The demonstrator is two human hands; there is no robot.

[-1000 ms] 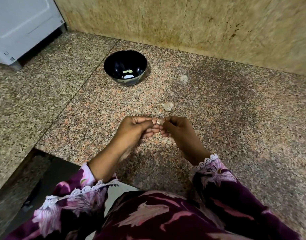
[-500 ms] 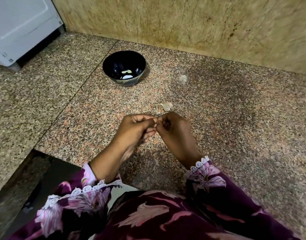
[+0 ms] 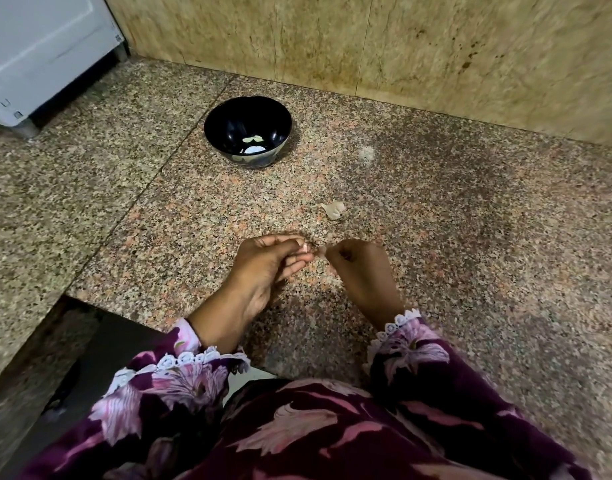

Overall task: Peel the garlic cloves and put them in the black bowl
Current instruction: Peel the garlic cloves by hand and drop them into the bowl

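My left hand (image 3: 270, 261) and my right hand (image 3: 358, 268) meet fingertip to fingertip just above the speckled pink-and-grey granite counter (image 3: 471, 237). Between them they pinch a small pale garlic clove (image 3: 319, 250), mostly hidden by my fingers; both hands are curled closed around it. Just beyond my right hand, a crumpled scrap of papery beige garlic skin (image 3: 333, 210) lies on the counter. Farther ahead, past my left hand, sits the round glossy black bowl (image 3: 228, 126), with a few pale pieces at its bottom. Behind it rises a mottled tan stone wall (image 3: 367, 46). My sleeves are purple floral with white lace cuffs (image 3: 398, 323).
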